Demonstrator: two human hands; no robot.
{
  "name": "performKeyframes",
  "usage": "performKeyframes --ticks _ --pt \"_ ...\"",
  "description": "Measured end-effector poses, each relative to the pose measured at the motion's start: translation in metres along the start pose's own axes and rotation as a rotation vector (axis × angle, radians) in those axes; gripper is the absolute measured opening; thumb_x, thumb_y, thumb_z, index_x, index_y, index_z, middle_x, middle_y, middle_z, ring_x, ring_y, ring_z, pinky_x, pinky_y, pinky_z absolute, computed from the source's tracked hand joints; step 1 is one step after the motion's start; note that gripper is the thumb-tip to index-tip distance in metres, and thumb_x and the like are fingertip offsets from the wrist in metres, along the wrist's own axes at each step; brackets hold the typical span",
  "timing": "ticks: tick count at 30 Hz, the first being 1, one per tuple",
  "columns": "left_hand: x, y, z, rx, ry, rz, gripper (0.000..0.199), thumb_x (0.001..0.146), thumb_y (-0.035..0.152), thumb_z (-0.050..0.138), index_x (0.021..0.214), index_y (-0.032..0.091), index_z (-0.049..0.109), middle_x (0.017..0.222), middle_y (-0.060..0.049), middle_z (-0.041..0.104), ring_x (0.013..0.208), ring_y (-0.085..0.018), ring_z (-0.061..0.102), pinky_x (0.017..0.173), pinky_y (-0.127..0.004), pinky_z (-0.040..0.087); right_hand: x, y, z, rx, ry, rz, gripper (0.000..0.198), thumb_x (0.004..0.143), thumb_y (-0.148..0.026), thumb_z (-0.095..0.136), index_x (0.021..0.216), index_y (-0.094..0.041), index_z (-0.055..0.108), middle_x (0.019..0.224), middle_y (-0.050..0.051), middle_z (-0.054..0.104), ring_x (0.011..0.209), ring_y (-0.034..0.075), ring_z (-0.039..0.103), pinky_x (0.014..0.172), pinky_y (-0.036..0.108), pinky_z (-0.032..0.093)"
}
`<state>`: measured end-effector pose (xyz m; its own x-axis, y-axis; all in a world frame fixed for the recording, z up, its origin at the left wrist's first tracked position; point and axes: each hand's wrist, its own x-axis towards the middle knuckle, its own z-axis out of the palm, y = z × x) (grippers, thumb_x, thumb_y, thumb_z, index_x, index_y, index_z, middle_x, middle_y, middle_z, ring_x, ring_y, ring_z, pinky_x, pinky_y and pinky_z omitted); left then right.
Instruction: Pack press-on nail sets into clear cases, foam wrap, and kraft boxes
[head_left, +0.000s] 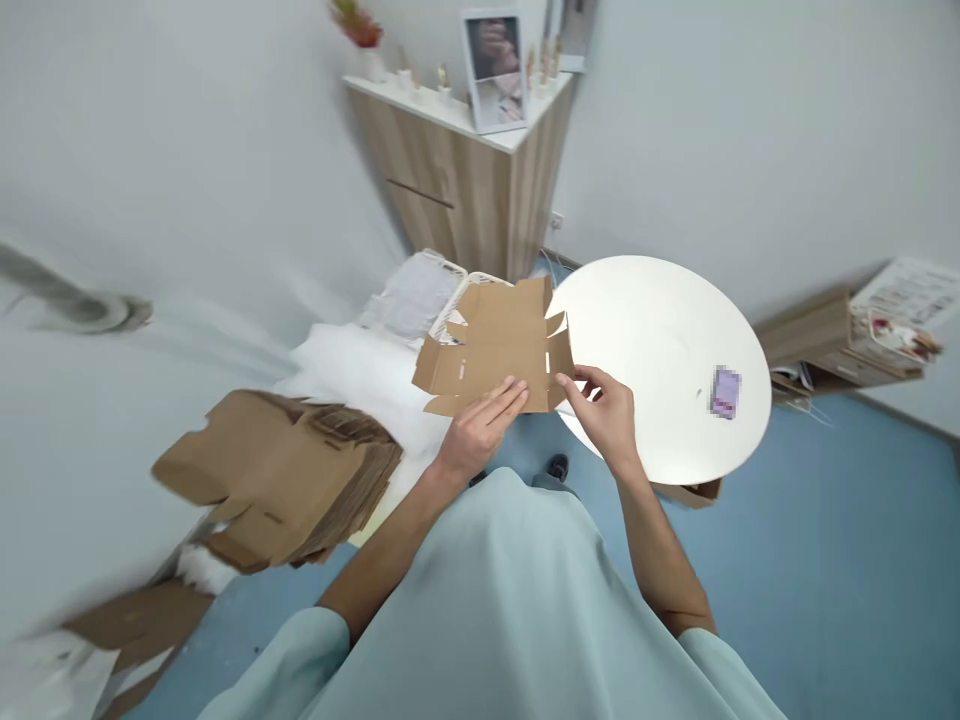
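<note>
A flat brown cardboard box blank (499, 345) with slots and side flaps is in front of me, partly unfolded. My left hand (484, 425) has its fingers laid along the top of the near panel; its thumb is out of sight, apparently under the board. At the right side flap (559, 360), my right hand (604, 408) pinches the edge between thumb and fingers. The flap is bent up a little from the main panel.
To my left is a stack of flat cardboard boxes (285, 470) beside white plastic wrapping (360, 375). White baskets (450, 300) stand behind the blank. A round white table (652, 330) on the right carries a purple item (725, 391). A wooden cabinet (472, 190) fills the corner.
</note>
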<state>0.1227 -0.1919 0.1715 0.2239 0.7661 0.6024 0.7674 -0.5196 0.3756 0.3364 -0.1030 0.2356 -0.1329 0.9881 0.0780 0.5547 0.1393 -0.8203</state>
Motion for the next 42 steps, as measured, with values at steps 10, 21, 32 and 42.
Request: performKeyframes --ticks 10,21,32,42 --pt "0.063 0.048 0.238 -0.251 -0.393 0.203 0.061 0.107 0.002 0.031 0.163 0.019 0.05 0.158 -0.014 0.062 0.156 -0.023 0.048 0.123 -0.045 0.054 0.002 0.211 -0.125 0.108 0.17 0.413 0.054 0.086 -0.073 0.064 0.073 -0.021 0.069 0.075 0.008 0.074 0.078 0.025 0.068 0.071 0.034 0.053" --pt "0.056 0.067 0.376 -0.271 -0.87 0.066 0.065 0.1 0.001 0.039 0.161 0.018 0.051 0.163 -0.016 0.056 0.16 -0.023 0.044 0.132 -0.045 0.04 -0.006 0.366 -0.134 0.242 0.098 0.69 0.058 0.076 -0.076 0.064 0.078 -0.018 0.07 0.081 0.012 0.078 0.076 0.024 0.07 0.07 0.034 0.054" --pt "0.04 0.067 0.396 -0.197 -1.018 -0.076 0.067 0.096 0.0 0.037 0.159 0.018 0.052 0.166 -0.013 0.054 0.159 -0.021 0.045 0.123 -0.039 0.049 0.008 0.403 -0.141 0.02 -0.064 0.726 0.029 0.088 -0.034 0.065 0.106 -0.016 0.08 0.114 0.014 0.082 0.111 0.029 0.074 0.098 0.038 0.055" --pt "0.03 0.029 0.351 -0.148 -0.904 -0.36 0.067 0.089 0.013 0.072 0.153 0.012 0.056 0.171 -0.024 0.044 0.162 -0.038 0.039 0.131 -0.055 0.038 0.09 0.362 -0.128 -0.221 -0.188 0.352 0.07 0.1 -0.033 0.059 0.165 -0.014 0.043 0.164 0.022 0.05 0.145 0.034 0.055 0.117 0.048 0.048"
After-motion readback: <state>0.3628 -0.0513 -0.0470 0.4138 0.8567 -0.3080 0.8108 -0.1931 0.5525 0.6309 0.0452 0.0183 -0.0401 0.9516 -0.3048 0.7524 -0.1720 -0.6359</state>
